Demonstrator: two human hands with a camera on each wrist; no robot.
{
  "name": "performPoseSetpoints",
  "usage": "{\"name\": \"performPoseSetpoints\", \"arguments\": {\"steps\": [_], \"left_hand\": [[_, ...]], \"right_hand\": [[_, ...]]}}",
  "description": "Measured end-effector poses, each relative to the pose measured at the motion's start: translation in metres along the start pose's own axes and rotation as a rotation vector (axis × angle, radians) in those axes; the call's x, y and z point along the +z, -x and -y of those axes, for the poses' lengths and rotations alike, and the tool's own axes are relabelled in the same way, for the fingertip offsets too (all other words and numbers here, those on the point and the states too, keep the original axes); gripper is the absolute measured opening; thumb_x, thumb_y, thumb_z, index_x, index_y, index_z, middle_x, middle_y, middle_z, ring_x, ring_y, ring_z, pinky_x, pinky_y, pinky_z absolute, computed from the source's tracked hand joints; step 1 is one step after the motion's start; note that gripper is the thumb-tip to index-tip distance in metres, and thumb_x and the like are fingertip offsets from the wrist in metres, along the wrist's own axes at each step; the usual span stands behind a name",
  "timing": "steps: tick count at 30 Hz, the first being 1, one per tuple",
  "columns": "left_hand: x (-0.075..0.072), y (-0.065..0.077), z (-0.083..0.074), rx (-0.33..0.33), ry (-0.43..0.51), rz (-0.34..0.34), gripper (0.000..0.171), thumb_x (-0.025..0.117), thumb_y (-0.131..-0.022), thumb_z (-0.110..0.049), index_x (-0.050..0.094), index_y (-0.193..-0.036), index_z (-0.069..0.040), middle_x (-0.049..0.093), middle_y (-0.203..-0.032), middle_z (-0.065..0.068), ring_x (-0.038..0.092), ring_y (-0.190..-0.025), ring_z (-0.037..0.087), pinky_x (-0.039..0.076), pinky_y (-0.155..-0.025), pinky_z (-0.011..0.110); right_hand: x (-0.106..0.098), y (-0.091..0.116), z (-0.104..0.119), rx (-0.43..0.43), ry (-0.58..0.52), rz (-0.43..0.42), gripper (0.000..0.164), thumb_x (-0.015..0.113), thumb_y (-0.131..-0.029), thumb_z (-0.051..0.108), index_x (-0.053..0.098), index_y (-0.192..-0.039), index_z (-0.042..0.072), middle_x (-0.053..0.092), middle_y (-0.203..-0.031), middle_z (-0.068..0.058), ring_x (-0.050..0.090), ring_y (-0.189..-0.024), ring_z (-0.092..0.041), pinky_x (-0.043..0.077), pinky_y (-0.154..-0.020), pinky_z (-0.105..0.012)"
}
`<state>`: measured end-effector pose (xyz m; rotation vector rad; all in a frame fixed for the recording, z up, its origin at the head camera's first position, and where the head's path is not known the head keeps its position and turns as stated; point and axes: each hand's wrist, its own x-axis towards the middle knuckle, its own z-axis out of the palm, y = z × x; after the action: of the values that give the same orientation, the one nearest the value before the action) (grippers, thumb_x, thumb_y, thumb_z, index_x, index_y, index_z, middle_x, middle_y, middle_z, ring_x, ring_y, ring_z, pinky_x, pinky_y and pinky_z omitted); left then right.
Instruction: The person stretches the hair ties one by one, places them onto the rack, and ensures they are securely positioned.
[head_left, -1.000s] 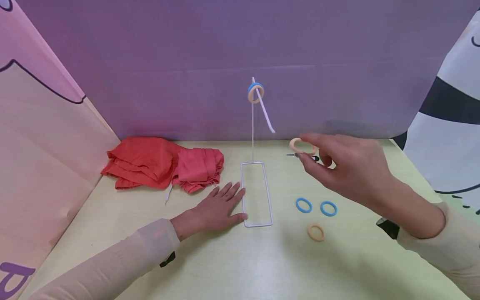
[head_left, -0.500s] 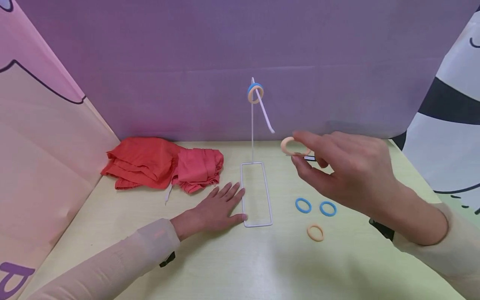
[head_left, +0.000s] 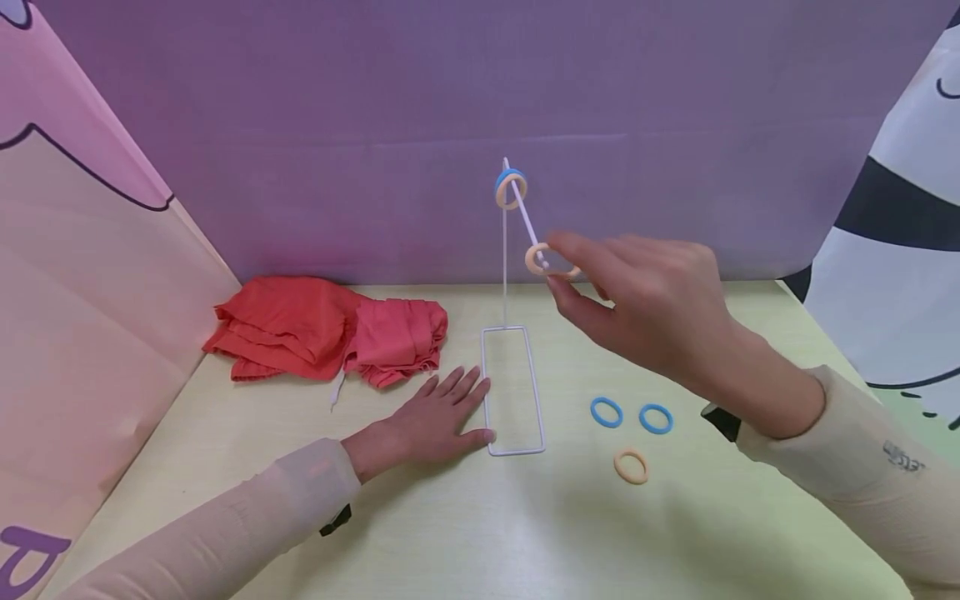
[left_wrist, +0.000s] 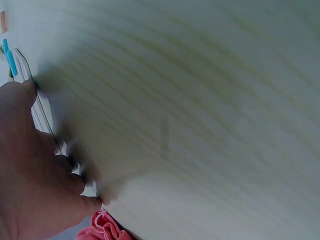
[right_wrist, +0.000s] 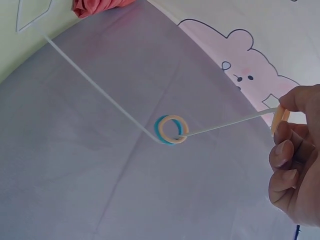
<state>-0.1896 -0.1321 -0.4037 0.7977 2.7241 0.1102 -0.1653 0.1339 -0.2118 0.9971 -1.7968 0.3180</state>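
Observation:
A white wire stand has a rectangular base, a thin upright and an arm slanting toward me. My left hand lies with fingers spread, thumb and fingertips on the base's left side. Between thumb and forefinger, my right hand pinches a light orange ring at the arm's free end; the tip shows inside the ring in the head view. Farther up the arm hang a blue ring and another orange ring. On the table at right lie two blue rings, left ring and right ring, and an orange ring.
Crumpled red cloth and a pinker folded cloth with a white cord lie at the table's back left. A purple backdrop rises behind the table. Printed panels stand on both sides.
My right hand has moved left and slightly up, bringing the pinched orange ring from beside the stand to the arm's tip. My left hand has stayed on the base.

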Motion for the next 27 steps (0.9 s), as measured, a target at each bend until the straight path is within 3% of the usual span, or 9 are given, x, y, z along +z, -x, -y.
{"name": "performPoseSetpoints", "arguments": {"steps": [7, 15, 27], "left_hand": [[-0.001, 0.001, 0.000, 0.007, 0.007, -0.006, 0.084, 0.039, -0.099, -0.066, 0.010, -0.163, -0.019, 0.005, -0.171, 0.003, 0.002, -0.158, 0.029, 0.009, -0.126, 0.056], [-0.003, 0.002, 0.000, 0.013, 0.020, -0.004, 0.084, 0.041, -0.099, -0.064, 0.011, -0.163, -0.018, 0.005, -0.171, 0.004, 0.003, -0.158, 0.030, 0.009, -0.126, 0.058], [0.000, 0.001, 0.000, 0.008, 0.010, -0.005, 0.084, 0.040, -0.099, -0.065, 0.010, -0.163, -0.019, 0.004, -0.171, 0.003, 0.002, -0.158, 0.029, 0.009, -0.126, 0.056]], "right_hand": [[0.023, -0.001, -0.014, 0.012, 0.064, 0.004, 0.019, 0.068, -0.088, 0.018, 0.073, -0.106, 0.015, 0.055, -0.055, 0.001, 0.047, -0.044, -0.016, 0.024, -0.038, -0.029], [0.044, -0.009, -0.027, 0.015, 0.145, 0.060, 0.015, 0.065, -0.094, 0.027, 0.071, -0.102, 0.016, 0.050, -0.051, 0.001, 0.045, -0.042, -0.018, 0.019, -0.037, -0.030], [0.072, -0.015, -0.048, 0.075, 0.165, 0.097, 0.016, 0.064, -0.092, 0.021, 0.069, -0.104, 0.012, 0.056, -0.055, -0.003, 0.046, -0.043, -0.023, 0.024, -0.036, -0.034]]}}
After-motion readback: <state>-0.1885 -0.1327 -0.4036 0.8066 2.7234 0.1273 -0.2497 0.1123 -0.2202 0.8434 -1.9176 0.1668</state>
